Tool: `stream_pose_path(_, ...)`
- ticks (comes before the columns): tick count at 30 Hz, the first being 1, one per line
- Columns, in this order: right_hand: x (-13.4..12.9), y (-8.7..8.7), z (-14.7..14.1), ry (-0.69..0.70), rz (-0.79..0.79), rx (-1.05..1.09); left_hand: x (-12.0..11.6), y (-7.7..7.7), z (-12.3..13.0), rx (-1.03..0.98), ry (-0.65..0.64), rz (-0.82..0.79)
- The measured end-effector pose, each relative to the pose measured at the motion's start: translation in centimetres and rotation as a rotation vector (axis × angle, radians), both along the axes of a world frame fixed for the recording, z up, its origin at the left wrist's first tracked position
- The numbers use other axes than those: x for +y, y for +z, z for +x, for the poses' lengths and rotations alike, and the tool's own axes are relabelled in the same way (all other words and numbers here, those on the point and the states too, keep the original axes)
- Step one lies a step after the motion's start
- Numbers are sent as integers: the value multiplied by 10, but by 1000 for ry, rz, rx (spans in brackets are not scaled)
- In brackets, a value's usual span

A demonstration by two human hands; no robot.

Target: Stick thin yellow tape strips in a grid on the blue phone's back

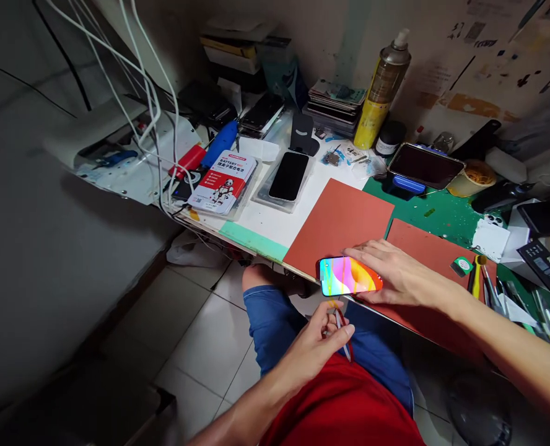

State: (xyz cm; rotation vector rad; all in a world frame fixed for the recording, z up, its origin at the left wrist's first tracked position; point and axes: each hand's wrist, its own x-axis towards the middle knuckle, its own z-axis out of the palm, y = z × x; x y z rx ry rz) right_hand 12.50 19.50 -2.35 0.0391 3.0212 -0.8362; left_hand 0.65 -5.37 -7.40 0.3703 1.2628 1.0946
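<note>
A phone with a lit, multicoloured screen (350,275) lies at the table's front edge, with thin yellow bands across its face. My right hand (389,272) is closed round the phone's right end. Below the phone, in front of my lap, my left hand (324,334) has its fingers curled round a slim red and silver tool (344,334). Some thin yellow strands show between the left fingertips and the phone's lower edge. Under the phone and right hand are reddish-brown mats (337,226).
Behind the mats stand a dark phone on a clear case (288,176), a battery box (223,183), a yellow spray can (381,90) and a propped phone (426,166). Tweezers and tools (549,319) lie at right. White cables (152,105) hang at left.
</note>
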Motion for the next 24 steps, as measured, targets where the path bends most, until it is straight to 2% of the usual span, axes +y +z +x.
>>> stream_pose_path(3,-15,-2,5,-61,-12,31,-9,2,-4,27,-54,-39)
stream_pose_path(6,-29,-3,11,-136,-35,64,-12,-1,-5,35,-52,-89)
stream_pose_path(9,-42,-1,34,-297,-20,90,-5,-9,-3,34,36,-138)
stream_pose_path(11,-56,3,63,-532,3,111,2,-14,-1,-10,79,-157)
stream_pose_path(15,-88,5,146,-1158,98,109,10,-16,2,-67,113,-188)
stream_pose_path(16,-93,3,167,-1275,115,91,11,-15,3,-63,122,-192)
stream_pose_path(18,-98,-4,202,-1423,119,26,14,-14,3,-43,146,-188)
stream_pose_path(21,-93,-13,231,-1497,66,-76,15,-13,6,-22,178,-168)
stream_pose_path(24,-82,-14,241,-1457,-26,-137,14,-15,10,-6,199,-167)
